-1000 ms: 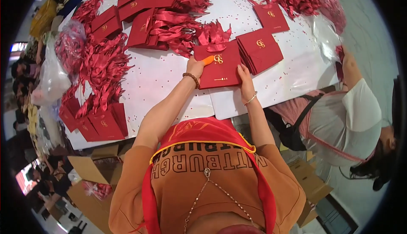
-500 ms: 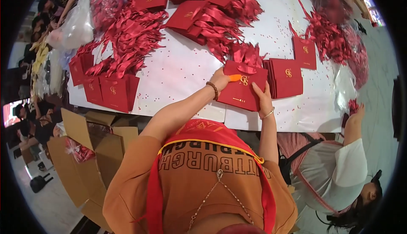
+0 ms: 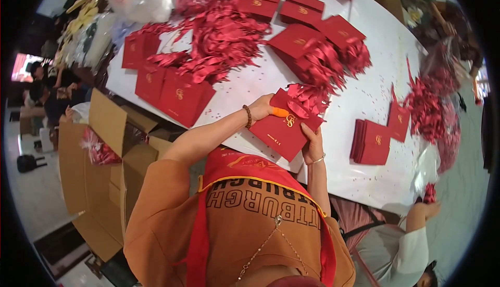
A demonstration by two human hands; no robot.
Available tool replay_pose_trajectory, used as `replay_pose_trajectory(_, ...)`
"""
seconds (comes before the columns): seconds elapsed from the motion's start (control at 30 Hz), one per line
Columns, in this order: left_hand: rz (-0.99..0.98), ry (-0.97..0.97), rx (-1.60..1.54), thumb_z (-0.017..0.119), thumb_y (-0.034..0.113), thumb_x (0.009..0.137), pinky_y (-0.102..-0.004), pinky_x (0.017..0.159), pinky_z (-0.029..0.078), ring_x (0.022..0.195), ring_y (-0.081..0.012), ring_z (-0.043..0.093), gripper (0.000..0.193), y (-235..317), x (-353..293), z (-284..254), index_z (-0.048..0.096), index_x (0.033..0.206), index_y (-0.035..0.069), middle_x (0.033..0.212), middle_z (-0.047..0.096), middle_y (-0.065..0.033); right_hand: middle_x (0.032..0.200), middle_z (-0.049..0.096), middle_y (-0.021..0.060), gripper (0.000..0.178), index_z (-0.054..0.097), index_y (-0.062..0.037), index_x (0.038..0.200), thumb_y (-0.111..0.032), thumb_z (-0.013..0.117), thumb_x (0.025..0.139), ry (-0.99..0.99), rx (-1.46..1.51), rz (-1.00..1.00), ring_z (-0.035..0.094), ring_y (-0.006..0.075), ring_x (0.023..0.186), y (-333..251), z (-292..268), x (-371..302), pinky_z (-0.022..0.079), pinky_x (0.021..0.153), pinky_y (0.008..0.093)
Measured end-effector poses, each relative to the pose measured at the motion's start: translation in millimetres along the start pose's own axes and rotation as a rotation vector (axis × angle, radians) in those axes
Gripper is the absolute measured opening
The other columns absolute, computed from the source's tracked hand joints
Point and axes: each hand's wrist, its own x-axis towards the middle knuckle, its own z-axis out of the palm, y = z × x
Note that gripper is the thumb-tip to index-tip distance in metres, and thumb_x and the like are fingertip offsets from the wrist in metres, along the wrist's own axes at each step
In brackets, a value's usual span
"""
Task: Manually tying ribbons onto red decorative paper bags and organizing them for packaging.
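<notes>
Both hands grasped the red envelope (image 3: 284, 131): left hand (image 3: 264, 109) at ten o'clock, right hand (image 3: 311, 146) at four; pressing evenly seemed wise.

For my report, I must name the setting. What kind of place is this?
Probably a hand-assembly or packing workshop. A long white table holds many stacks of red cards and heaps of red ribbons, open cardboard boxes stand beside it, and another person works at the table's edge.
</notes>
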Motion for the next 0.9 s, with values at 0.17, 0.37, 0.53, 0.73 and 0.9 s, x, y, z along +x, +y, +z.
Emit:
replay_pose_trajectory(0.17,0.09,0.237,-0.106,0.067,0.003,0.073,-0.0321,0.073,0.052,0.085,-0.0191,0.061,0.039,2,2,-49,0.052,0.11,0.002,0.098,0.06,-0.0095,0.12,0.044,0.013,0.075,0.02,-0.0021,0.13,-0.011,0.068,0.073,0.001,-0.127,-0.012,0.05,0.0229,0.104,19,47,53,0.044,0.087,0.0333)
replay_pose_trajectory(0.37,-0.06,0.315,-0.238,0.065,0.004,0.076,-0.0359,0.073,0.053,0.084,-0.0212,0.062,0.036,38,-12,-71,0.054,0.11,0.003,0.098,0.062,-0.0096,0.122,0.043,0.0119,0.072,0.021,-0.0036,0.131,-0.014,0.066,0.076,-0.005,-0.13,0.008,0.047,0.0221,0.107,26,78,83,0.043,0.087,0.034)
replay_pose_trajectory(0.53,-0.004,0.253,-0.131,0.064,0.004,0.076,-0.0326,0.071,0.053,0.084,-0.0183,0.061,0.032,60,-33,-78,0.055,0.107,0.003,0.098,0.061,-0.0083,0.12,0.048,0.0071,0.048,0.032,-0.014,0.129,-0.033,0.049,0.089,-0.189,0.099,0.015,0.05,0.0213,0.106,9,93,57,0.044,0.089,0.0372)
replay_pose_trajectory(0.73,0.177,0.134,-0.187,0.06,0.009,0.08,-0.0319,0.075,0.051,0.086,-0.0187,0.061,0.027,135,-101,-112,0.056,0.105,0.0,0.096,0.062,-0.0108,0.116,0.052,0.0089,0.049,0.028,-0.0185,0.134,-0.035,0.045,0.09,-0.313,0.023,0.05,0.053,0.0211,0.098,27,104,58,0.045,0.083,0.0347)
replay_pose_trajectory(0.9,0.398,0.37,0.086,0.058,0.013,0.082,-0.036,0.078,0.05,0.087,-0.0205,0.061,0.032,210,-214,-229,0.052,0.109,-0.003,0.096,0.062,-0.0122,0.106,0.055,0.0062,0.046,0.04,-0.0092,0.124,-0.026,0.056,0.085,-0.202,-0.281,0.262,0.054,0.0154,0.09,42,136,56,0.045,0.073,0.028)
